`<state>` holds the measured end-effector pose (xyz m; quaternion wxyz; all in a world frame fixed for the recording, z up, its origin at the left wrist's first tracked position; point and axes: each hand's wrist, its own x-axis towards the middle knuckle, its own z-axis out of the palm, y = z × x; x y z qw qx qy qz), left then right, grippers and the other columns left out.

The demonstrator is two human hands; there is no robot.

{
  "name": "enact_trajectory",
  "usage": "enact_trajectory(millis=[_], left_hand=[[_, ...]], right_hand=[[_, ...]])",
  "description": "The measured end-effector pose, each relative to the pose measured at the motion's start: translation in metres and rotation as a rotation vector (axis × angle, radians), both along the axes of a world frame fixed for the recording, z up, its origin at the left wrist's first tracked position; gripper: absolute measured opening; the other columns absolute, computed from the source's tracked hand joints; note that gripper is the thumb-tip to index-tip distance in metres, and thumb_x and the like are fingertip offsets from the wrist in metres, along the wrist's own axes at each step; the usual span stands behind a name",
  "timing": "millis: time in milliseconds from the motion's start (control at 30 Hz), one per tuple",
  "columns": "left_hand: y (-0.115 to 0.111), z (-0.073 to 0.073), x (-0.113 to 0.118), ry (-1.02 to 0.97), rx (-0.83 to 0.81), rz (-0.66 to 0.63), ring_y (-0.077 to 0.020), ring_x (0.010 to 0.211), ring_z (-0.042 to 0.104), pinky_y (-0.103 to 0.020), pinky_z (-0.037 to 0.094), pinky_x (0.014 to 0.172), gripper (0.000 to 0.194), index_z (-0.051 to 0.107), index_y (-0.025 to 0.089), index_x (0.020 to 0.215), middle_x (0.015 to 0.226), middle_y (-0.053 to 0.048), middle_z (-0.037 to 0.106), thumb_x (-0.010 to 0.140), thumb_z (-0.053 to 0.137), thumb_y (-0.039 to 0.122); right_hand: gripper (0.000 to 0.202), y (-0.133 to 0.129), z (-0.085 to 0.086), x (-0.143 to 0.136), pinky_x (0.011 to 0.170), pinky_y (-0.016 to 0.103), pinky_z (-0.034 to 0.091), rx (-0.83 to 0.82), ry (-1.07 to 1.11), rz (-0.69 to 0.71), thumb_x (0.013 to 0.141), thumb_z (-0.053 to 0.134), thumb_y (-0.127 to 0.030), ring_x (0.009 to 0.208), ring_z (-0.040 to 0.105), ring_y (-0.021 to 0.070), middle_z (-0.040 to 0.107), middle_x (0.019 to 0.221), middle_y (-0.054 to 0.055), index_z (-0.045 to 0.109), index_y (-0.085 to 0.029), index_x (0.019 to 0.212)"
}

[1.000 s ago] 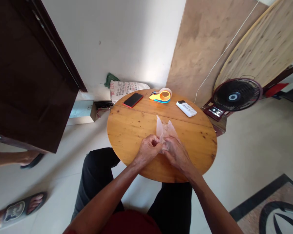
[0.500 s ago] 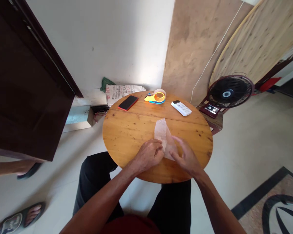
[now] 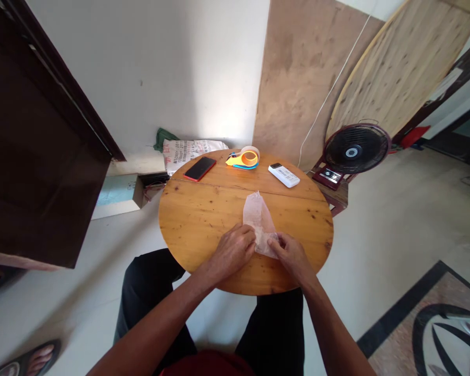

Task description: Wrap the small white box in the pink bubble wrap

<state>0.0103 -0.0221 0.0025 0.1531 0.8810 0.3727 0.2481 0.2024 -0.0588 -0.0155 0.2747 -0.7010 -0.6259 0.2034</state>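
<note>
A crumpled, whitish see-through sheet [image 3: 256, 211], thin like plastic wrap or tissue, lies on the round wooden table [image 3: 196, 219] with a ragged far edge. My left hand [image 3: 235, 248] has its fingers curled closed on the sheet's left side. On the near right corner, my right hand [image 3: 292, 253] pinches the sheet between thumb and fingers. A fold runs across the sheet between the two hands. Whether anything lies inside the fold cannot be made out.
Along the table's far side lie a red-edged phone [image 3: 199, 168], a yellow and blue tape dispenser [image 3: 243, 158] and a white power bank [image 3: 284, 175]. A fan [image 3: 352, 151] stands beyond the right edge. Another person's sandalled foot [image 3: 39, 360] is at lower left.
My right hand has gone from spread fingers over the sheet to a closed pinch on its near right corner. The sheet's right side is now folded over. The view has shifted slightly.
</note>
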Motion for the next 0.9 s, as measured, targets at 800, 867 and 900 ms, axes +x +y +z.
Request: enact_trajectory(millis=[800,867,900], left_hand=[[0.01,-0.004,0.0,-0.024,0.011,-0.043,-0.0208,0.093,0.052,-0.032,0.044,0.083,0.018,0.06,0.018,0.093,0.095,-0.005,0.061,0.078,0.053,0.012],[0.011,-0.007,-0.002,-0.102,-0.05,-0.023,-0.0206,0.092,0.053,-0.032,0.044,0.081,0.012,0.058,0.017,0.088,0.091,-0.005,0.061,0.078,0.053,0.013],[0.012,-0.008,-0.003,-0.146,-0.086,-0.006,-0.0204,0.09,0.053,-0.032,0.045,0.08,0.01,0.057,0.017,0.087,0.089,-0.005,0.061,0.077,0.053,0.015]], right_hand=[[0.029,0.012,0.012,-0.051,0.054,0.023,0.037,0.151,0.306,-0.071,0.086,0.049,-0.04,0.057,0.05,0.0131,0.057,0.061,-0.001,0.056,-0.018,0.068],[0.03,0.009,0.016,-0.051,0.055,0.024,0.038,0.121,0.286,-0.024,0.087,0.046,-0.039,0.059,0.052,0.0139,0.059,0.062,0.0,0.058,-0.018,0.07],[0.03,0.006,0.018,-0.05,0.056,0.024,0.039,0.101,0.279,0.006,0.088,0.044,-0.039,0.059,0.053,0.0141,0.059,0.062,0.0,0.059,-0.018,0.071]])
